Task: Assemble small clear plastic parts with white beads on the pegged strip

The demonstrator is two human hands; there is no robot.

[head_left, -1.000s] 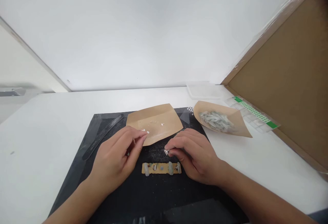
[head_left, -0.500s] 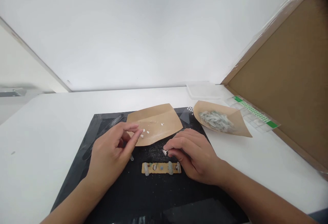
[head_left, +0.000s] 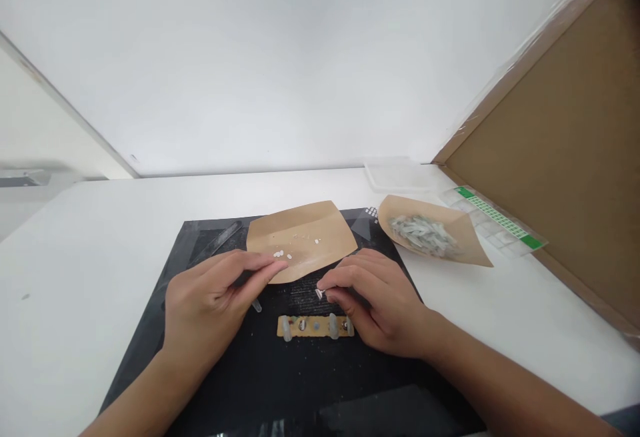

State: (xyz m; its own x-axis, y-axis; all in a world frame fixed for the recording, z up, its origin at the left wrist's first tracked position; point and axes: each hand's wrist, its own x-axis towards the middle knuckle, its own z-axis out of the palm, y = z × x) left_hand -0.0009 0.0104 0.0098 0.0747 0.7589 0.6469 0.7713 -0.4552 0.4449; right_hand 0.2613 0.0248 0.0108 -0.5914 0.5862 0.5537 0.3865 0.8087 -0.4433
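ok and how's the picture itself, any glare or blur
All in the head view: light is even, shadows soft; pale streaks, probably glare, low on the black mat; translucent nail tips blur together; small pale piece pinched by the right hand lacks crisp detail

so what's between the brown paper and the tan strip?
Black mat with a rough, pale-flecked patch; the right hand pinches a small pale item over its right side. Shows in the head view.
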